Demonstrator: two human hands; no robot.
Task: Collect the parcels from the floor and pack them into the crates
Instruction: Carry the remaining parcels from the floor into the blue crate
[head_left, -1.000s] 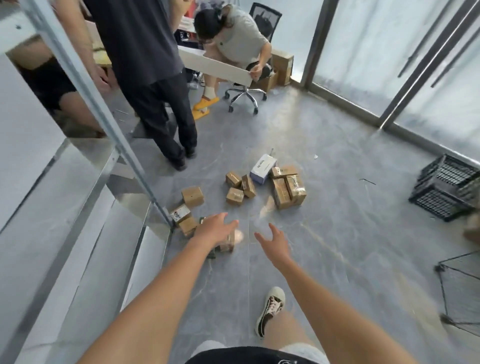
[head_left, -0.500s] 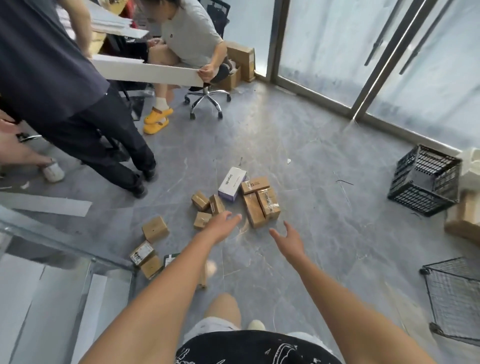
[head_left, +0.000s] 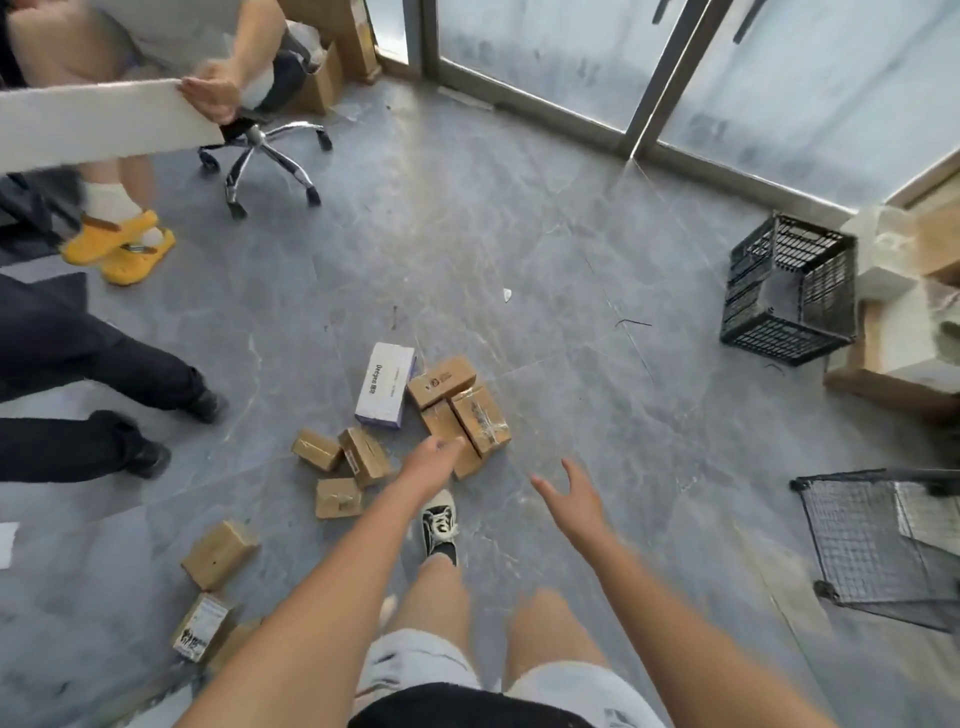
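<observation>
1. Both arms have reached further forward since the earlier frame, and the parcel cluster now lies closer below; the wearer's shoe (head_left: 439, 525) is stepped in just short of it.
2. Left hand (head_left: 429, 460): fingers extended, holding nothing, over the near end of the taped brown parcels (head_left: 480, 419); contact cannot be told.
3. Right hand (head_left: 571, 491): fingers spread, empty, above bare floor (head_left: 519, 218) just right of the cluster.
4. White box (head_left: 385, 384) lies beside the brown parcels; three small parcels (head_left: 340, 467) sit just left of the left hand; further parcels (head_left: 218, 553) lie toward the floor's lower left.
5. Black plastic crate (head_left: 789, 291) stands well right, near the glass wall; wire crate (head_left: 878, 545) at the right edge.
6. Two other persons at left; one on an office chair (head_left: 270, 150) holds a white board (head_left: 98, 124).
</observation>
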